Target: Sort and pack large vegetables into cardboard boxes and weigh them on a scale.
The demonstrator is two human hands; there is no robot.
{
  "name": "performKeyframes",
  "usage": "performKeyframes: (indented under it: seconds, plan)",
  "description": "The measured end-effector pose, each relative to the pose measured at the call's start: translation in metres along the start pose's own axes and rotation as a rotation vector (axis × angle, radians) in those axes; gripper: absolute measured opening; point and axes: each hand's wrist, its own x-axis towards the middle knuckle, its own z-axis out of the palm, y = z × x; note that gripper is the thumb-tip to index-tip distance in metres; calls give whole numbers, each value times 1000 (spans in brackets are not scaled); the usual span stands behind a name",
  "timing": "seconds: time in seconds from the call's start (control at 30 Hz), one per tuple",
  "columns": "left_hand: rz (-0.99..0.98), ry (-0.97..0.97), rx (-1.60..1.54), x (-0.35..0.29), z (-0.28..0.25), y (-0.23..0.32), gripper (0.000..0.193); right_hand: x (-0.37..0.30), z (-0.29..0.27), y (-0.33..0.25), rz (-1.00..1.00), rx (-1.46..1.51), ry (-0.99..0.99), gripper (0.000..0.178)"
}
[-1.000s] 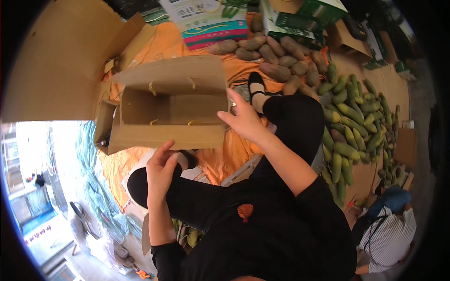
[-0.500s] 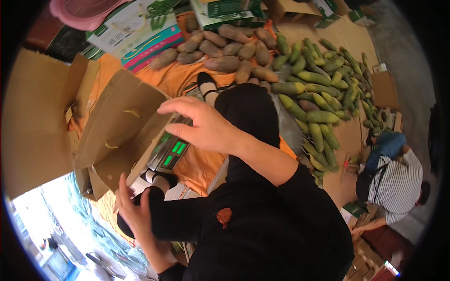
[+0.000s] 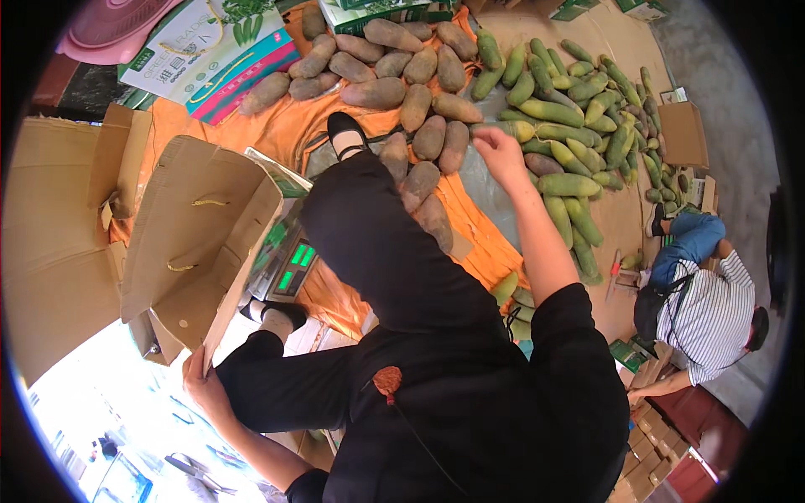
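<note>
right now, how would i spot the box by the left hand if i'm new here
Find the orange sheet on the floor, then the scale with the lit green display. Just left of it is an open brown box, the left hand at its lower corner. Unlike the larger cardboard further left, it shows yellow cord loops inside.

From my remote feed I take this for a produce packing or storage floor: green, radish-like vegetables (image 3: 587, 159) heaped just right of the right hand (image 3: 501, 157), reddish-brown roots (image 3: 377, 90) spread to its left. Open cardboard box (image 3: 172, 226) at the left hand (image 3: 206, 389), weighing scale (image 3: 291, 281) with lit green display between the hands. Printed carton (image 3: 205, 63) far ahead of the left; co-worker (image 3: 708, 306) well off right of the right hand.
</note>
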Motion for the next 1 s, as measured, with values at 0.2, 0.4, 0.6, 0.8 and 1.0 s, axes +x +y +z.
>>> performKeyframes:
  seconds: [0.2,0.4,0.6,0.8,1.0]
  plan:
    - [-70,-31,11,-1,-8,21,22,-70,48,163,621,-94,-385,30]
    - [-8,20,-37,-1,1,23,21,-131,85,178,557,-287,-617,50]
    - [-2,18,30,-4,-2,27,22,-174,34,176,955,-744,-211,54]
    - [-8,34,30,-3,7,20,24,-243,7,294,1364,-572,-176,79]
    - [-61,42,20,-5,3,20,27,-248,25,327,1589,-199,-143,59]
